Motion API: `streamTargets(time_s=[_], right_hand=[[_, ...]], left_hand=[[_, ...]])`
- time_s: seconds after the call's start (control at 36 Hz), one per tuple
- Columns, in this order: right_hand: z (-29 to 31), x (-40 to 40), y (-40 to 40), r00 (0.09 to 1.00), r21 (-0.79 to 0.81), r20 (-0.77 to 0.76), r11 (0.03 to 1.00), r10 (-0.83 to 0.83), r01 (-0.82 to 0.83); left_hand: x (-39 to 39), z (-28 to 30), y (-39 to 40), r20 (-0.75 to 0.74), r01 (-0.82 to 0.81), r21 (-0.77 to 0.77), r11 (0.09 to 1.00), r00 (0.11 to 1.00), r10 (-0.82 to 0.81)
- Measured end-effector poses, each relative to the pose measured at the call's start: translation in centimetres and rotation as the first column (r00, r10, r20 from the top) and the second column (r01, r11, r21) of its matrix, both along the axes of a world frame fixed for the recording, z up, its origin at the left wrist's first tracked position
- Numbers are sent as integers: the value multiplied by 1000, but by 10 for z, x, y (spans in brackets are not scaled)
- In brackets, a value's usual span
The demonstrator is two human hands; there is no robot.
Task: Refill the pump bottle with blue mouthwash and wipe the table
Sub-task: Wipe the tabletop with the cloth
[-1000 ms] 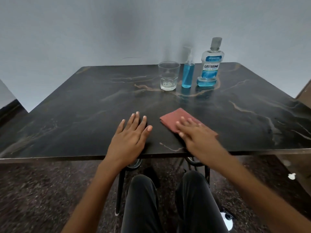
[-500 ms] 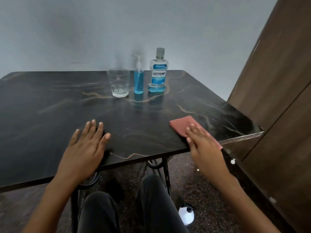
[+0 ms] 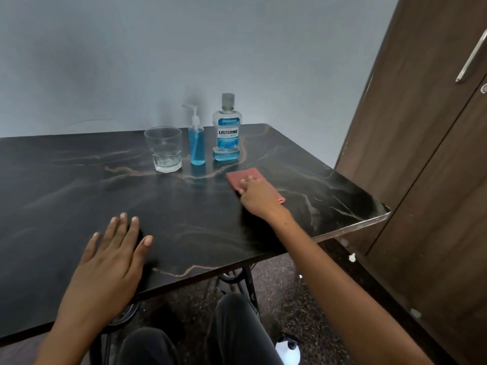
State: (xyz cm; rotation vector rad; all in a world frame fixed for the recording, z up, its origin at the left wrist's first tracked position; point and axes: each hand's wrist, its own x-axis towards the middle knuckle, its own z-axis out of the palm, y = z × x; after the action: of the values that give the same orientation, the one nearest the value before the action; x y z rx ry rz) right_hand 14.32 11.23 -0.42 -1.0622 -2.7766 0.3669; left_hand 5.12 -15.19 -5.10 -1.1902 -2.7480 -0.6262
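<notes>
A slim pump bottle (image 3: 196,143) holding blue liquid stands upright at the back of the dark marble table (image 3: 79,180). Just right of it is a capped Listerine mouthwash bottle (image 3: 227,133) with blue liquid low in it. My right hand (image 3: 259,196) presses flat on a folded reddish cloth (image 3: 242,177) in front of the mouthwash bottle, covering its near half. My left hand (image 3: 110,262) rests flat on the table near the front edge, fingers spread, holding nothing.
An empty drinking glass (image 3: 164,148) stands left of the pump bottle. A brown wooden door (image 3: 427,154) with a metal handle rises close to the table's right corner. My dark-trousered knees (image 3: 232,327) and the table's metal frame are below the front edge.
My right hand has slid the cloth away from the front edge toward the bottles. The view has swung right. My left hand stays flat on the table.
</notes>
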Motion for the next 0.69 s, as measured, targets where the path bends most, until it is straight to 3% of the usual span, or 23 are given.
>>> streamTargets(time_s=[0.17,0.36,0.44,0.56,0.69], right_hand=[[-8,-65,-54,966,-52,58,967,251,-248],[-16,-92,-98,846,-58,18,845,534,-532],[-16,-87,-111,720,-103,-68,713,691,-694],[-11,-65,-111,496,-329,-240,410,835,-850],[5,-35,-80,321,-455,-215,197,922,-869]], left_hand=[[5,5,0,-3,-20,104,994,1000,21],[6,19,-4,188,-152,471,869,980,69],[5,25,-6,227,-197,535,822,970,85],[2,34,-11,211,-205,549,810,972,103],[-1,42,-15,165,-182,587,789,981,104]])
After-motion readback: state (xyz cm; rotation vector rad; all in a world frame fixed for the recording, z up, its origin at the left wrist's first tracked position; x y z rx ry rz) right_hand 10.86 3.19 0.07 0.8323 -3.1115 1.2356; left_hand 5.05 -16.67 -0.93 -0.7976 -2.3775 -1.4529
